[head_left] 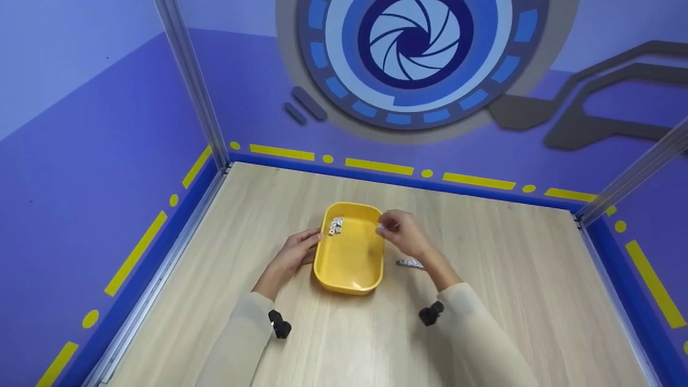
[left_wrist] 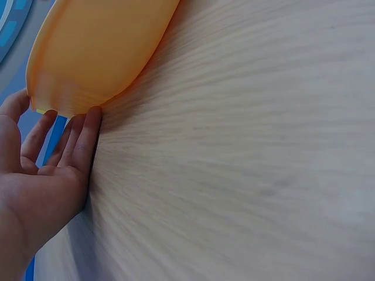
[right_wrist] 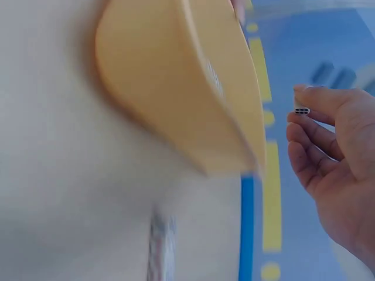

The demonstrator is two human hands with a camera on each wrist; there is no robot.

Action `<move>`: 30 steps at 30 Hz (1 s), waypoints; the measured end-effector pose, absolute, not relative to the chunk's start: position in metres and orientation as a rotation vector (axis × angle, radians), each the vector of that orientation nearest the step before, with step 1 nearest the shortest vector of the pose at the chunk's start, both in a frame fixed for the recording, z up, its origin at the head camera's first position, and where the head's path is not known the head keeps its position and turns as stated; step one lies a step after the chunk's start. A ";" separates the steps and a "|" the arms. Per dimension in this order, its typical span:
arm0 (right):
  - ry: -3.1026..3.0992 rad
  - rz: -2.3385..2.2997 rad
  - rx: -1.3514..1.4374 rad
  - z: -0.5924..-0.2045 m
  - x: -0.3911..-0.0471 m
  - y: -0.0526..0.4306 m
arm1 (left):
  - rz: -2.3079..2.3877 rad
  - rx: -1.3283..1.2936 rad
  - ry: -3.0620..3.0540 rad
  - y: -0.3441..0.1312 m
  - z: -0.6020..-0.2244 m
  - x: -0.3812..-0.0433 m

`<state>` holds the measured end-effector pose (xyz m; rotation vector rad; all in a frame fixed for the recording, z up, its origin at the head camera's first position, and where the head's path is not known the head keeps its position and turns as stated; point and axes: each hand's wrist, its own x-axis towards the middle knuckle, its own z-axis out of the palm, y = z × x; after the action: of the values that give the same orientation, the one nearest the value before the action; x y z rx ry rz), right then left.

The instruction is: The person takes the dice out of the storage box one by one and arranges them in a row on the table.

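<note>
A yellow plastic tray [head_left: 349, 258] stands on the wooden table, with a small cluster of white dice [head_left: 336, 226] inside near its left wall. My left hand [head_left: 293, 252] rests against the tray's left side, its fingertips touching the outer wall in the left wrist view. Over the tray's right rim, my right hand [head_left: 406, 234] pinches a white die [right_wrist: 302, 110] with black pips between thumb and fingers. A row of more dice [head_left: 409, 263] lies on the table right of the tray, partly hidden by my right wrist in the head view.
The pale wooden table [head_left: 516, 301] is bounded by a blue and purple wall [head_left: 236, 91] at the back and panels at both sides. Metal posts [head_left: 196, 80] stand at the back corners. A black wrist device [head_left: 279, 324] sits on each sleeve.
</note>
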<state>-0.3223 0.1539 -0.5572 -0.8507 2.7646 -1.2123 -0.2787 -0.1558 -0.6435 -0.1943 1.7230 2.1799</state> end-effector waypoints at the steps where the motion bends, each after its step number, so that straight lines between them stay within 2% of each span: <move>1: 2.783 -1.224 -0.841 -0.558 -0.322 0.166 | 2.179 -0.191 1.727 -0.157 -0.643 -0.279; 7: 2.892 -1.197 -0.728 -0.575 -0.314 0.231 | 2.170 -0.157 1.730 -0.161 -0.641 -0.279; 14: 2.954 -1.087 -0.608 -0.603 -0.301 0.279 | 2.160 -0.204 1.732 -0.161 -0.641 -0.280; 30: 2.781 -1.078 -0.470 -0.630 -0.286 0.309 | 2.141 -0.237 1.768 -0.154 -0.642 -0.278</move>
<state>-0.2862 0.3092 -0.6297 -0.4696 2.7806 -1.0783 -0.2776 -0.1538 -0.6418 -0.2370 1.7682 2.1408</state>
